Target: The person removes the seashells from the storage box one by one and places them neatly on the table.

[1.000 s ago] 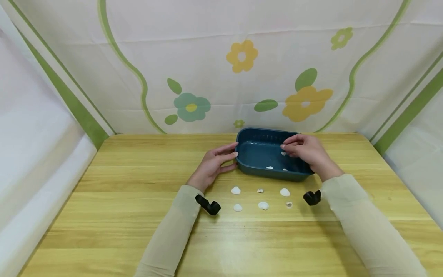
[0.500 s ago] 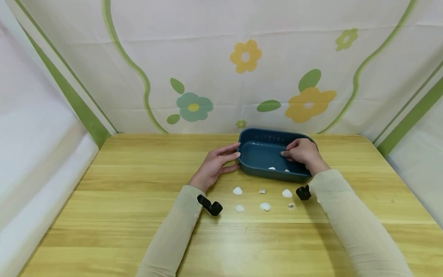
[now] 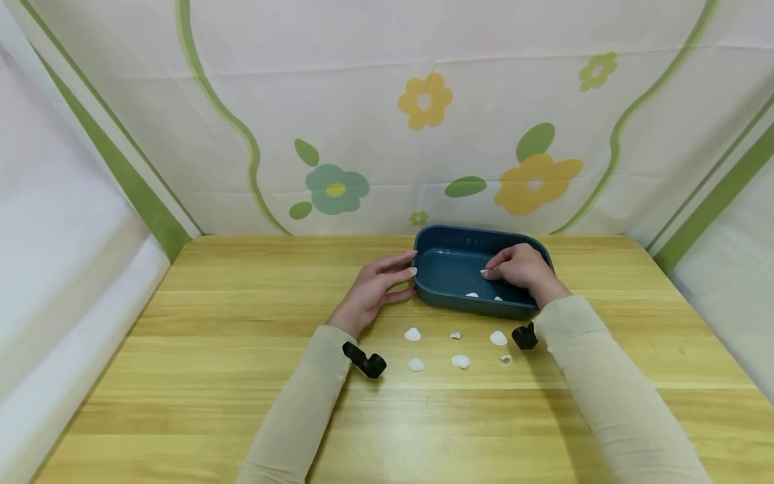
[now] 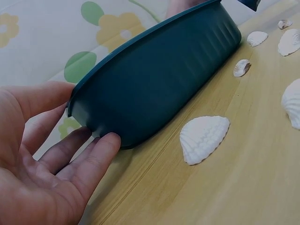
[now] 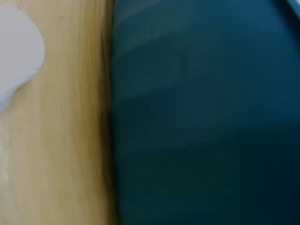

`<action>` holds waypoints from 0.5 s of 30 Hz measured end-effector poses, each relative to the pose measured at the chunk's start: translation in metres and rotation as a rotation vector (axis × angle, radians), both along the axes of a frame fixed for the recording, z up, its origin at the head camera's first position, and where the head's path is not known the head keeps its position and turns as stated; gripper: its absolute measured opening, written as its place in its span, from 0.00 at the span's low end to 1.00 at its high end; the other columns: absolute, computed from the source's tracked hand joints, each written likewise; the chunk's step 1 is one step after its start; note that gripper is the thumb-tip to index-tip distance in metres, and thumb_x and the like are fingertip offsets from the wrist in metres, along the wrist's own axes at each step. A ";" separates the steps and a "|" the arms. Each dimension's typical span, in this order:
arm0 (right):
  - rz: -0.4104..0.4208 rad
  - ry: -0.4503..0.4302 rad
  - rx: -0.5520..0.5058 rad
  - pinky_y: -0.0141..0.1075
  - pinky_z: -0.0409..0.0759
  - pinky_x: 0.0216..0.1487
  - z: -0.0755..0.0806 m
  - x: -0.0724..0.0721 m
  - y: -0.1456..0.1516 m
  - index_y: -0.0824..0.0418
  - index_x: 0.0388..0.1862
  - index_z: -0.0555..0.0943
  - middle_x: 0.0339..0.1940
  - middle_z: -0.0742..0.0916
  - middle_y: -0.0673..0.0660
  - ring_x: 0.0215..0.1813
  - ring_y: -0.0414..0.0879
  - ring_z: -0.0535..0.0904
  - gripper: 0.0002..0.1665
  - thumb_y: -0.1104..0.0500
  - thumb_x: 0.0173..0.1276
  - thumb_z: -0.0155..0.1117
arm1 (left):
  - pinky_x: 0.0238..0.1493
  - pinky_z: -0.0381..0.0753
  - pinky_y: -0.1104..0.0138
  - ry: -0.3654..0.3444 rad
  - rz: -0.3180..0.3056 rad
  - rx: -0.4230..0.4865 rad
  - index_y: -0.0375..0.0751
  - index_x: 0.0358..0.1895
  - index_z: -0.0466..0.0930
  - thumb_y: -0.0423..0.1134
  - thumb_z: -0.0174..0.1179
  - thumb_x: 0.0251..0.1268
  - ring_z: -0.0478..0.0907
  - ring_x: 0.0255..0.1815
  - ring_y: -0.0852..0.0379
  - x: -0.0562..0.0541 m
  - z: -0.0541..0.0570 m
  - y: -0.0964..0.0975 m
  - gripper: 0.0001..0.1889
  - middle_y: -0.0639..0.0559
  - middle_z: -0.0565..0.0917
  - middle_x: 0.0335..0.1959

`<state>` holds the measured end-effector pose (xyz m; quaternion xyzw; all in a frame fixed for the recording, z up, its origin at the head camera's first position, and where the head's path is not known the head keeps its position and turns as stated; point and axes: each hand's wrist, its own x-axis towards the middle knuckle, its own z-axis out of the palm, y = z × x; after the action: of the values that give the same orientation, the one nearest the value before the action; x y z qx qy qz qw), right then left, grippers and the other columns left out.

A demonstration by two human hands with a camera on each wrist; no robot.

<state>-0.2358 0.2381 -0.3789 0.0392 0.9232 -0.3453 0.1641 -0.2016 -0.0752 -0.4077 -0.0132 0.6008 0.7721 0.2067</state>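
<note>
A dark blue rectangular basin [image 3: 447, 265] stands near the back edge of the wooden table. My left hand [image 3: 375, 289] touches its left end, fingers spread; the left wrist view has fingertips at the basin's rim and low on its wall [image 4: 154, 79]. My right hand [image 3: 523, 269] reaches inside over the right end, pinching a small white seashell [image 3: 484, 273] at its fingertips. Two pale shells, one a white shell [image 3: 472, 295], peek over the basin's near rim. In the right wrist view only the blurred basin wall [image 5: 187, 103] and a white shell [image 5: 18, 51] show; the hand is out of view.
In front of the basin, several shells lie in two rows on the table [image 3: 242, 376], among them a white scallop-like shell [image 3: 412, 334] and a small ring-like shell [image 3: 505, 360]. A flower-patterned curtain [image 3: 375, 121] hangs behind the table.
My right hand has moved lower into the basin, then a little left. The small shell seen below its fingers earlier now shows at the fingertips. The left hand stays at the basin's end.
</note>
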 end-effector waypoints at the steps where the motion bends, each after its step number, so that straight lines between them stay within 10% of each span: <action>1: 0.014 0.001 -0.003 0.42 0.82 0.51 -0.001 0.000 0.000 0.61 0.51 0.91 0.63 0.85 0.66 0.54 0.56 0.81 0.18 0.49 0.73 0.76 | 0.68 0.87 0.54 0.002 0.000 -0.003 0.56 0.72 0.83 0.36 0.68 0.76 0.78 0.75 0.52 0.000 0.000 0.000 0.24 0.54 0.77 0.77; 15: 0.088 0.046 -0.035 0.36 0.82 0.39 -0.003 -0.001 -0.003 0.60 0.49 0.89 0.46 0.92 0.57 0.40 0.50 0.82 0.14 0.53 0.73 0.76 | 0.69 0.86 0.54 0.006 -0.009 -0.014 0.53 0.75 0.81 0.37 0.68 0.77 0.78 0.75 0.53 0.001 0.001 0.000 0.26 0.54 0.77 0.77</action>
<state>-0.2369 0.2346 -0.3824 -0.0122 0.9214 -0.3546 0.1587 -0.2008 -0.0753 -0.4071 -0.0097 0.6070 0.7669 0.2080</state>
